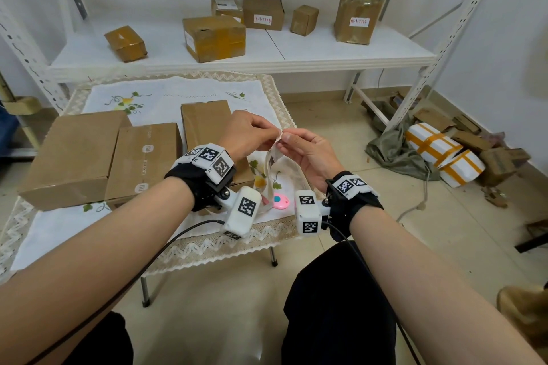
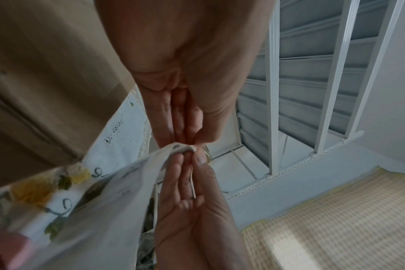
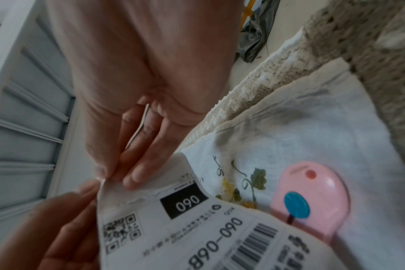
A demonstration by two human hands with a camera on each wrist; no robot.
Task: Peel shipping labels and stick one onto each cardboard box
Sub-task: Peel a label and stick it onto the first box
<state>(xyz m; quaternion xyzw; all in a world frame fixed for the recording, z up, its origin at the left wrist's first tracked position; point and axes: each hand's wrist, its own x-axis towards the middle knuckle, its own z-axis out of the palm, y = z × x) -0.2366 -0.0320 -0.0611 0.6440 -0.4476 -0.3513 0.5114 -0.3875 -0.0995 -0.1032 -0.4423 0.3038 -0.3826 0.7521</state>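
Note:
Both hands are raised over the table's right side and meet at the top corner of a strip of white shipping labels (image 1: 272,161). My left hand (image 1: 274,127) pinches that corner from the left, and my right hand (image 1: 286,139) pinches it from the right. The strip hangs down between my wrists. In the right wrist view the shipping label (image 3: 185,219) shows a barcode, a QR code and "060". In the left wrist view the strip (image 2: 127,182) bends over at the pinch. Three plain cardboard boxes (image 1: 74,154) (image 1: 145,157) (image 1: 207,124) lie on the table to the left.
A pink device with a blue button (image 1: 280,200) lies on the embroidered tablecloth (image 1: 178,92) below the strip. Several taped boxes, two with labels (image 1: 263,19), stand on the white shelf (image 1: 326,50) behind. Parcels and scraps (image 1: 444,151) litter the floor at right.

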